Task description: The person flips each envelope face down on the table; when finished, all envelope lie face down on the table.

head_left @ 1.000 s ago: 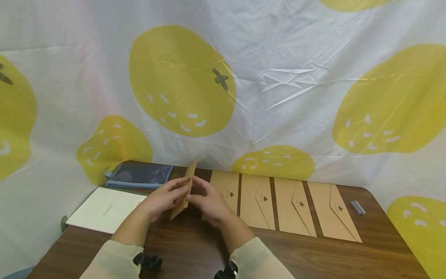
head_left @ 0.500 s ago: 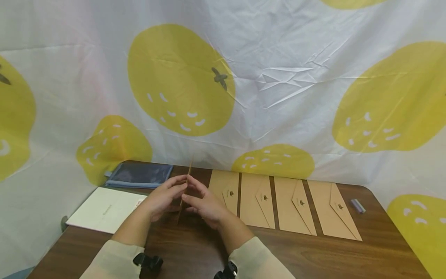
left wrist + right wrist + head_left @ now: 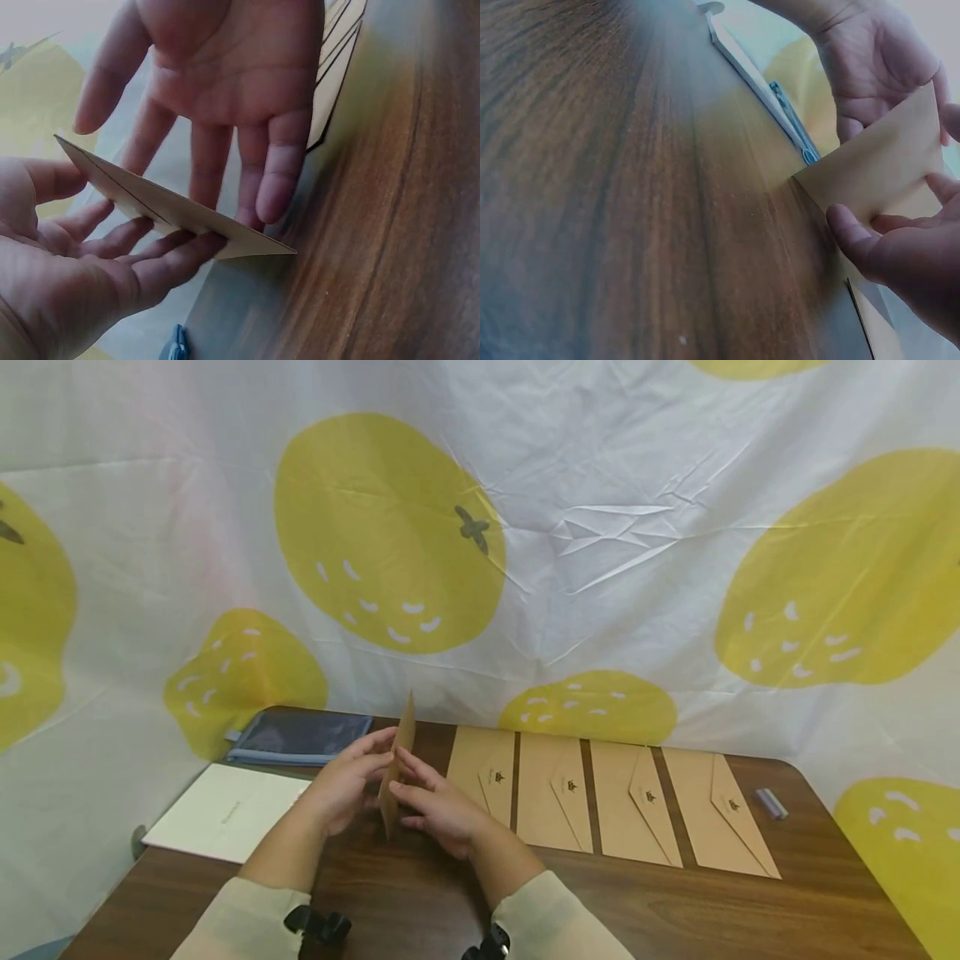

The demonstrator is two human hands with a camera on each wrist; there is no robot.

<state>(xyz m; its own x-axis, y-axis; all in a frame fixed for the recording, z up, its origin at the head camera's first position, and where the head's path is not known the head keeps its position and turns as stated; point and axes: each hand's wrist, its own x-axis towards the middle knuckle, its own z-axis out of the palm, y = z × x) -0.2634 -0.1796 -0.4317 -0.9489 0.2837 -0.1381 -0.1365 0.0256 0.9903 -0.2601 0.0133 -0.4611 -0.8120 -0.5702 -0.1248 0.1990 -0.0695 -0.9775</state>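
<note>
A tan paper envelope (image 3: pixel 399 764) stands nearly on edge between my two hands, a little above the table. My left hand (image 3: pixel 341 789) holds it from the left, its bent fingers against the face where a flap line shows in the left wrist view and its thumb at one end. My right hand (image 3: pixel 450 814) reaches from the other side. Its fingers, mostly extended, meet the plain face, seen in the right wrist view, while its thumb stands apart from the paper in the left wrist view. Both palms face each other.
Several matching envelopes (image 3: pixel 551 797) with crown prints lie in a row at the right. Beyond them is a small striped bundle (image 3: pixel 771 804). A white flat box or book (image 3: pixel 228 810) and a blue zip pouch (image 3: pixel 300 735) sit at the left. A lemon-print curtain (image 3: pixel 600 568) hangs behind the wooden table (image 3: pixel 600 910).
The envelope has turned between the hands, passing edge-on and now showing its right face to the head camera. My right fingers have spread slightly and shifted left; the row of envelopes stays put.
</note>
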